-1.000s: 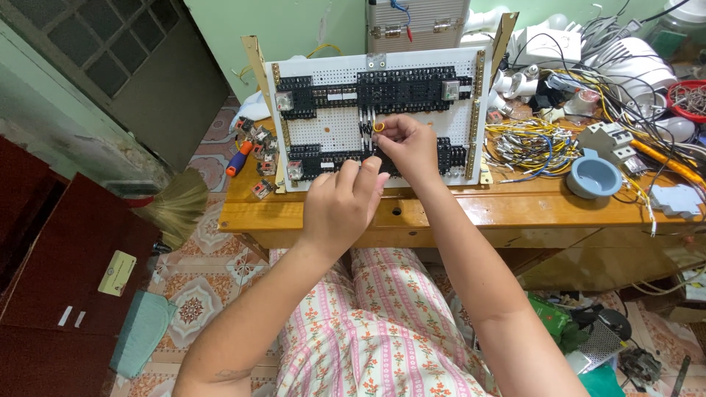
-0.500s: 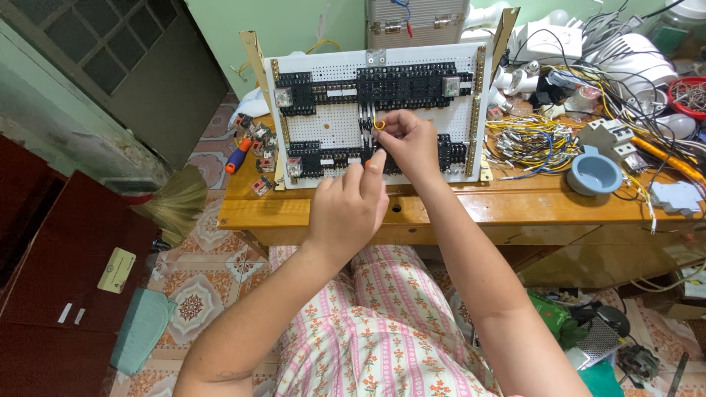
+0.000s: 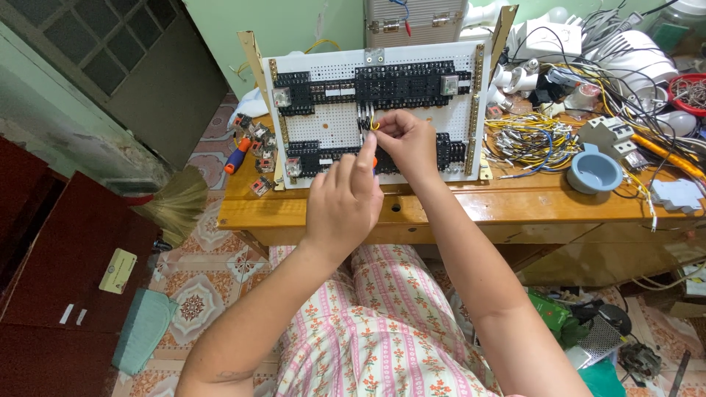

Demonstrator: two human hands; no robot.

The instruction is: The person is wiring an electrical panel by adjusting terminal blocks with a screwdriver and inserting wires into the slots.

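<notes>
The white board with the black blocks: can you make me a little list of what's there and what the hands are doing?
board: white perforated panel propped upright on the wooden table
on board: rows of black terminal blocks
right hand: pinching a yellow wire at the board's middle
left hand: raised in front of the board, holding something orange, mostly hidden
beside board: wire bundle, blue bowl

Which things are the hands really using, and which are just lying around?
In use:
- left hand, holding an orange-handled tool, mostly hidden
- right hand, pinching a yellow wire
- white wiring board

Lying about:
- bundle of wires
- blue bowl
- orange-and-blue screwdriver
- broom
</notes>
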